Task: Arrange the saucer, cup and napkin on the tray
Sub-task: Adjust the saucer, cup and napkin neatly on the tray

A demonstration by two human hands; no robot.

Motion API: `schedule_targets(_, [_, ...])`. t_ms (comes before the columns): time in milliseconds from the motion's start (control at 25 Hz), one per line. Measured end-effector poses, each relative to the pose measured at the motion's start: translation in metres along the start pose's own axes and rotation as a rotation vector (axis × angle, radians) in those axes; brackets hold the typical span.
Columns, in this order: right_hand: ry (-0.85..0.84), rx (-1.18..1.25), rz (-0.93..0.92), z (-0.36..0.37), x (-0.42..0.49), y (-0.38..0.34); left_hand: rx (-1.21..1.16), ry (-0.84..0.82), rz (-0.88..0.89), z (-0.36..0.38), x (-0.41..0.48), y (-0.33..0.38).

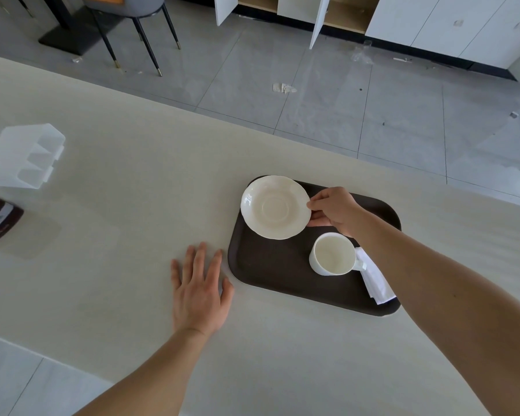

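cream saucer (275,207), dark brown tray (270,265)

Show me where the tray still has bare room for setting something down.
Bare tray lies along its near-left part, bordered by the saucer behind and the cup to the right. The right side is crowded: right hand pinching the saucer rim, cup, napkin.

On the tray (261,274), your open room is the bare near-left part. The saucer (275,207) fills its far-left corner, the cup (333,253) stands right of centre, and the napkin (376,279) blocks its right edge. Left of the tray, bare tabletop (132,205) runs to the clear box (24,156).
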State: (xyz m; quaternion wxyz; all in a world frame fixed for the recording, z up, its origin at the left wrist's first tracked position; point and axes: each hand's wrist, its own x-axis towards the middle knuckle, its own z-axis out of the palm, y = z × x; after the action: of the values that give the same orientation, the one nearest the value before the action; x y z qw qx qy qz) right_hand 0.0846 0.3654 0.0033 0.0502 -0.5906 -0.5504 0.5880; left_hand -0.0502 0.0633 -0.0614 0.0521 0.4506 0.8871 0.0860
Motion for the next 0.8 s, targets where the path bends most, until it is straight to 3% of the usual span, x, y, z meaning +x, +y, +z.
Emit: schedule_targets(800, [-0.107,0.071,-0.003,-0.0019,-0.0046,-0.0019,0.014,0.008,0.002,0.0040,0.0003,-0.0024])
